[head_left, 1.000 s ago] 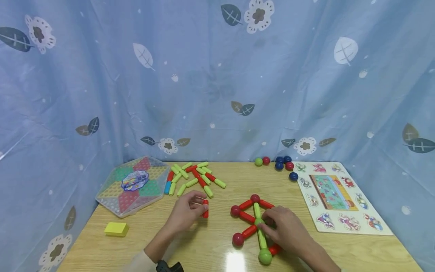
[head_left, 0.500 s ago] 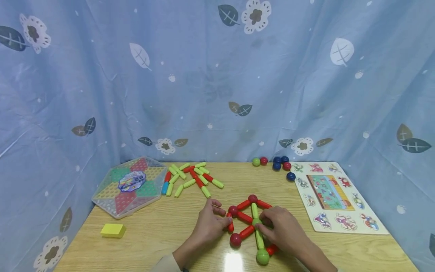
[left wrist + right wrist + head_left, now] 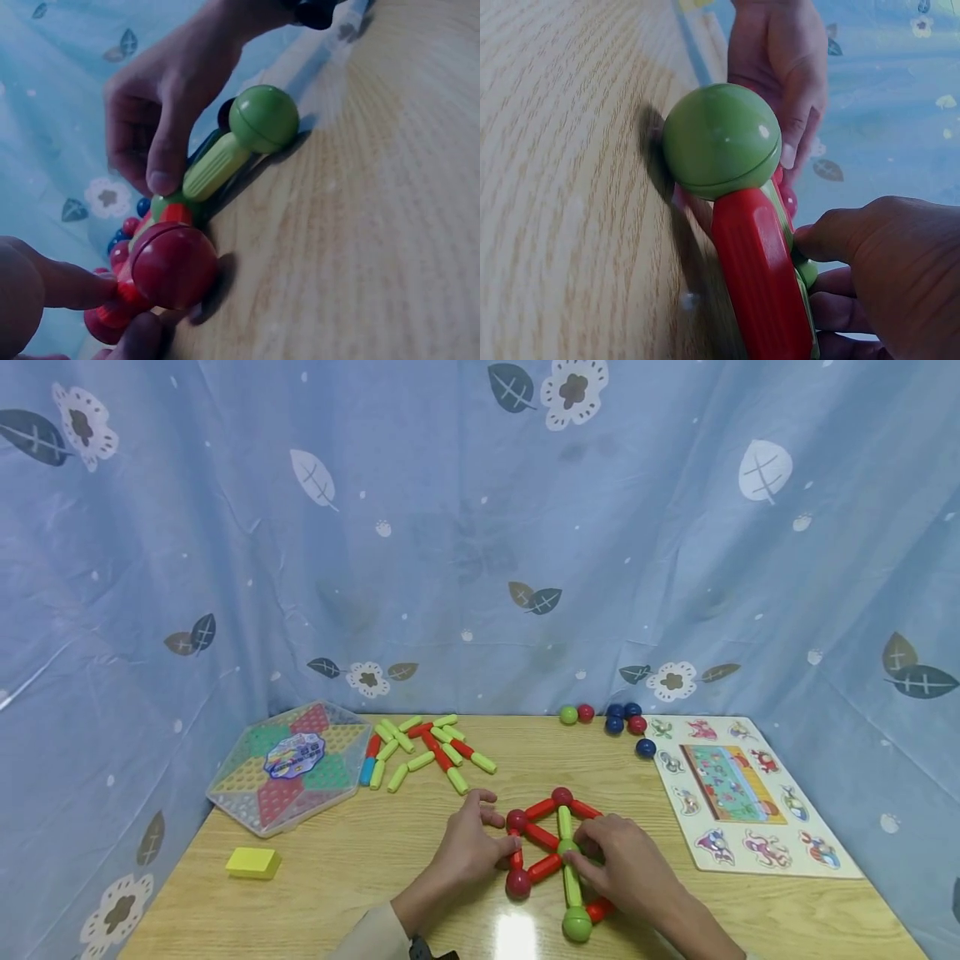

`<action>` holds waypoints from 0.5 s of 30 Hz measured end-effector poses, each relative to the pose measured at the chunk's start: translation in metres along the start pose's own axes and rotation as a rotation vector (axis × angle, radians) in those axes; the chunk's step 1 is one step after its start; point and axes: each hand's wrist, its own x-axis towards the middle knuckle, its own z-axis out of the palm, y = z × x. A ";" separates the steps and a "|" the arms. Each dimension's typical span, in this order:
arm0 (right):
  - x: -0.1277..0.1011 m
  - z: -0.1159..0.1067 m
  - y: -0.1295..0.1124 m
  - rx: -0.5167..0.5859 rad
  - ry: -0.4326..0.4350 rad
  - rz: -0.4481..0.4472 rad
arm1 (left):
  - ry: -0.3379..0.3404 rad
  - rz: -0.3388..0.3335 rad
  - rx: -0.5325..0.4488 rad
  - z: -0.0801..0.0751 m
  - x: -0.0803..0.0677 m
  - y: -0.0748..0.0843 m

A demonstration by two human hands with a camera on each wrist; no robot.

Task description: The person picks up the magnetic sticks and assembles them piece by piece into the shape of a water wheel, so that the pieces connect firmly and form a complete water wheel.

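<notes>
A flat frame of magnetic rods and balls lies on the table. On its left side, my left hand (image 3: 468, 846) pinches a short red rod (image 3: 517, 857) between thumb and forefinger. That rod stands in line between one red ball (image 3: 516, 820) and a nearer red ball (image 3: 518, 884), seemingly touching both. My right hand (image 3: 622, 864) grips the green ball (image 3: 567, 850) at the centre, where red and light-green rods meet. Nearest me is a larger-looking green ball (image 3: 721, 139), with a red rod (image 3: 759, 277) joined to it. My right hand partly covers the frame's right side.
Loose green and red rods (image 3: 431, 747) lie in a pile at the back left, beside a hexagonal board-game box (image 3: 288, 768). A yellow block (image 3: 253, 862) sits at the left. Several loose balls (image 3: 615, 724) and a picture puzzle board (image 3: 817, 839) are at the back right.
My left hand has carried the red rod rightward to the frame, and the rod now bridges the two left red balls. My right hand has kept its place on the central green ball.
</notes>
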 end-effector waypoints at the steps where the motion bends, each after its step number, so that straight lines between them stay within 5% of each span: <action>1: 0.000 0.000 0.000 0.001 -0.002 0.003 | -0.009 0.012 0.017 0.000 0.001 0.001; 7: -0.001 0.000 0.000 0.005 -0.004 0.003 | -0.076 0.080 0.100 -0.001 0.007 0.005; 15: 0.000 0.002 0.000 -0.003 0.008 0.005 | -0.031 0.154 0.243 0.001 0.011 0.005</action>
